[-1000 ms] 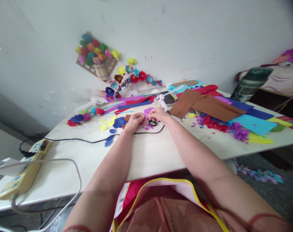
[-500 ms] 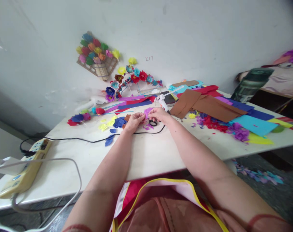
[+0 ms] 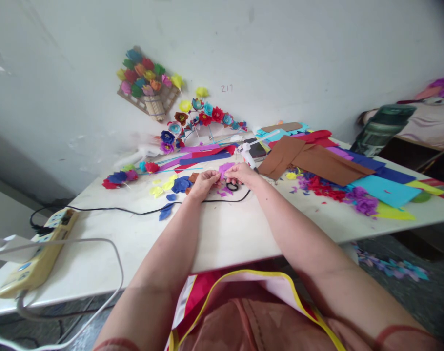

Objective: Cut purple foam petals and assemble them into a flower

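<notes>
Both hands meet over the middle of the table, fingers pinched. My left hand point(image 3: 206, 183) and my right hand point(image 3: 241, 173) grip a small purple crepe paper piece point(image 3: 225, 167) between their fingertips, which partly cover it. Just below the right fingers lies the black handle of scissors point(image 3: 232, 186); their blades are hidden. Purple scraps point(image 3: 224, 193) are scattered beside it. To the left of my left hand are blue paper petals point(image 3: 181, 185), yellow pieces point(image 3: 170, 183) and a brown piece point(image 3: 193, 177). A white glue gun point(image 3: 247, 155) sits behind my right hand.
A black cord point(image 3: 141, 214) crosses the table to a power strip point(image 3: 42, 258) at left. Stacked brown paper sheets point(image 3: 317, 158), red and purple scraps point(image 3: 326, 190) and a green bottle point(image 3: 384, 129) occupy the right. Paper flowers point(image 3: 207, 117) stand along the wall.
The purple paper shows slightly more between my fingers. Both hands stay in nearly the same place; the other things have not moved.
</notes>
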`<state>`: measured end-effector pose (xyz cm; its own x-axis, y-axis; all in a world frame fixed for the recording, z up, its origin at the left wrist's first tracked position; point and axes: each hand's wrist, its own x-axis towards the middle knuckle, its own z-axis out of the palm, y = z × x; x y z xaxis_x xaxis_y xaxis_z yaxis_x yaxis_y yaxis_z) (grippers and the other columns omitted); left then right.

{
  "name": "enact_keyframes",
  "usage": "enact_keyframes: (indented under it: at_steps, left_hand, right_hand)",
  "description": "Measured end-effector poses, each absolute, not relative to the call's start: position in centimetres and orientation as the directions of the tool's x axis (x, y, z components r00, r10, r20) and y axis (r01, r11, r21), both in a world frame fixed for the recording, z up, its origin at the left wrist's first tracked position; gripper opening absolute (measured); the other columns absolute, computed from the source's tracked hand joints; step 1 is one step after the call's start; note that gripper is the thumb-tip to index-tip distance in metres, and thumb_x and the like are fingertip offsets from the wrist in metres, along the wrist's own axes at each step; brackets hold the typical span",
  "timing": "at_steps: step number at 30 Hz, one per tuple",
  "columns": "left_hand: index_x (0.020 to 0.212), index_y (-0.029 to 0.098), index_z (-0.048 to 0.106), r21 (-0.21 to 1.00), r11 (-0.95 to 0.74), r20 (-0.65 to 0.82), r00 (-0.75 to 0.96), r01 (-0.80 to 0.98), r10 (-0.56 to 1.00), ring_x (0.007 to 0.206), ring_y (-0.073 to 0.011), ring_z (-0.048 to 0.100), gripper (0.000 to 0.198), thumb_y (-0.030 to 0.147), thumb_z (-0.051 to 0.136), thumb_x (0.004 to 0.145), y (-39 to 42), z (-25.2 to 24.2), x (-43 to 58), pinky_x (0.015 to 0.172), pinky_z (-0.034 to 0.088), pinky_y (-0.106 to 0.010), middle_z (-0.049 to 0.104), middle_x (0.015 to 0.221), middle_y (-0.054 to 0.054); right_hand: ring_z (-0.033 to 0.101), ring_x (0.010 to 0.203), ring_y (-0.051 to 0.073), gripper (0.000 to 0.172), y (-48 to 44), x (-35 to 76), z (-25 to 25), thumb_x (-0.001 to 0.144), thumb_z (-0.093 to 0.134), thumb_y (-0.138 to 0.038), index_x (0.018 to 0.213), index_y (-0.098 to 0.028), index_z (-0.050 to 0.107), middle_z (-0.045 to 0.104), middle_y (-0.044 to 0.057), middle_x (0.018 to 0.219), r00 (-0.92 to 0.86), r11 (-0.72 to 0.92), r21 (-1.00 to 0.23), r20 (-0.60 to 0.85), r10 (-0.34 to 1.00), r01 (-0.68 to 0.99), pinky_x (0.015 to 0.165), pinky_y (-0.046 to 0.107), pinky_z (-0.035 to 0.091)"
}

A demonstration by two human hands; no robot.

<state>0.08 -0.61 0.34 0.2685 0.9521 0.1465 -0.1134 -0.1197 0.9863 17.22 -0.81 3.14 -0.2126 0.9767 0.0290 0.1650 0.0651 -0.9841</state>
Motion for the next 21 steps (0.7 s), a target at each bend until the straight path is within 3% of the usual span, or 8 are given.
enact_keyframes:
  at_steps: [21]
  left_hand:
    - [0.073,0.014,0.058,0.986,-0.13,0.153,0.245,-0.109,0.957,0.048,-0.0092,0.053,0.043,0.045,0.083,0.056,-0.42,0.06,0.08,0.054,0.044,-0.024,0.059,0.056,0.003]
  right_hand:
    - [0.046,0.034,0.003,0.02,-0.86,16.97,2.93,0.076,0.065,-0.004,0.058,-0.011,0.061,0.061,-0.001,0.046,-0.215,0.075,-0.984,0.04,0.976,0.159,0.031,0.012,0.025]
